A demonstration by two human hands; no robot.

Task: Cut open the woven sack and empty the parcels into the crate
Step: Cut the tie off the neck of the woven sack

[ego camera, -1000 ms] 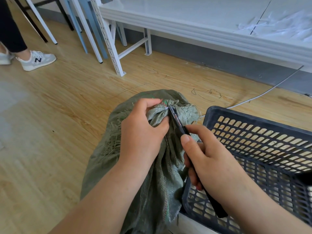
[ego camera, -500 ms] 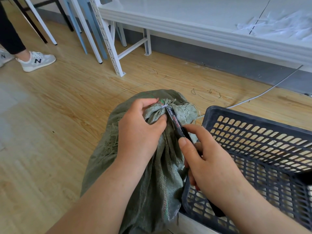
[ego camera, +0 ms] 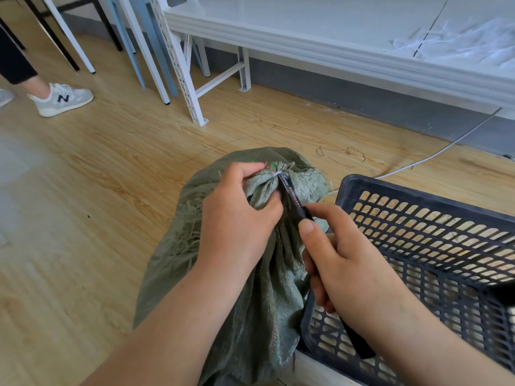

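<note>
We're at the cutting step, right at the neck of the faded green woven plastic sack (ego camera: pixel 259 288), which stands on the pale wood-grain floor (ego camera: pixel 83 190) under both forearms. The left hand (ego camera: pixel 237 215) is wrapped around the bunched, gathered mouth of the sack, thumb and fingers curled tight on the fabric just below the thin white tie (ego camera: pixel 276 175) that cinches it. The right hand (ego camera: pixel 348 268) is clenched on the black handle of a slim black utility knife (ego camera: pixel 292 195), thumb laid along its spine, and the blade tip sits right against that tie, just off the left thumb.

Nothing is open yet, by the look of it; the neck is bunched and no parcels show. The dark blue perforated plastic crate (ego camera: pixel 434 232) waits immediately right of the right hand, touching the sack's side.

Next, I'd say, comes a short, controlled pull to sever the tie, blade angled away from the left fingers, which sit very near the edge. Then the mouth needs loosening before tipping rightward into the crate.
</note>
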